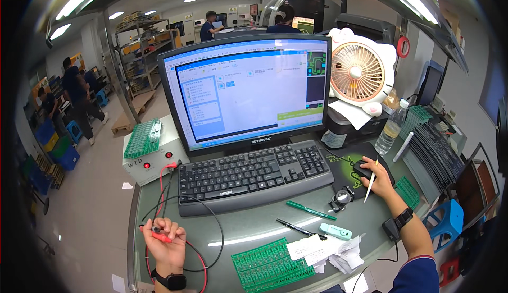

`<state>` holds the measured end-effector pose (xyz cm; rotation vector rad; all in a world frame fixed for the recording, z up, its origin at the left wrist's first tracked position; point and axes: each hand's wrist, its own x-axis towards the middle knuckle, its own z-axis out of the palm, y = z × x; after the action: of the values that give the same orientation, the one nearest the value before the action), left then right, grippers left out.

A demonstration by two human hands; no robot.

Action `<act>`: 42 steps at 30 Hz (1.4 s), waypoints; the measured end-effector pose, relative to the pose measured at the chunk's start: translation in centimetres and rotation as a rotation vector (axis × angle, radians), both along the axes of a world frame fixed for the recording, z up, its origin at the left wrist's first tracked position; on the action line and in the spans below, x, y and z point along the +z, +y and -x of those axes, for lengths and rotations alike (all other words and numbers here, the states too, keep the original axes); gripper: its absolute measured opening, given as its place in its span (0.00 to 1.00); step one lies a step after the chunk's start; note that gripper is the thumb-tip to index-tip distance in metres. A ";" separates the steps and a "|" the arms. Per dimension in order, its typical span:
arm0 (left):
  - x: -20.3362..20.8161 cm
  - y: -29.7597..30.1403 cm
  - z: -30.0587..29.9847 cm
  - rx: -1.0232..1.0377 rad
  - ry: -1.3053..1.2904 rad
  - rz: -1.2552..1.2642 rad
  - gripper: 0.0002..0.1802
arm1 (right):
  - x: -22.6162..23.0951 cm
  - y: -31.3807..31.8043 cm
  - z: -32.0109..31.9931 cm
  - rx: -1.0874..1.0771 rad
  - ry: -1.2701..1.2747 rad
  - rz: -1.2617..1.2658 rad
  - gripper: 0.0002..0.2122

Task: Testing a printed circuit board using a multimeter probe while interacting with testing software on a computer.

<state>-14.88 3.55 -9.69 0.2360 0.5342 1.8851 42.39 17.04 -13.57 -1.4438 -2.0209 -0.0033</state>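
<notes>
Head view: left grip (168, 244) closed on test probes (162, 237); right grip (380, 179) over mouse (362, 170), closed on white stick (369, 189).

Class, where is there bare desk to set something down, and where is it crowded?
One bare patch lies between the black plastic keyboard, looped black cable and green circuit-board panel. A smaller one sits right of the mint-green plastic tool. Crowded: around the crumpled white paper slips.

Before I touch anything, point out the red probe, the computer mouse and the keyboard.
Red probe (162, 237): head view, on its red handle.
Computer mouse (362, 170): head view, on its exposed black top.
Keyboard (254, 174): head view, on its black keys near the middle.
</notes>
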 end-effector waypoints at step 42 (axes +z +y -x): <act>0.1 -0.2 0.1 0.014 -0.006 0.012 0.18 | -0.5 0.2 0.3 -0.044 0.114 -0.045 0.21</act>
<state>-14.99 3.31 -9.60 0.2195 0.5444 1.8949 42.12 17.23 -14.11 -1.4276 -1.8859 0.0146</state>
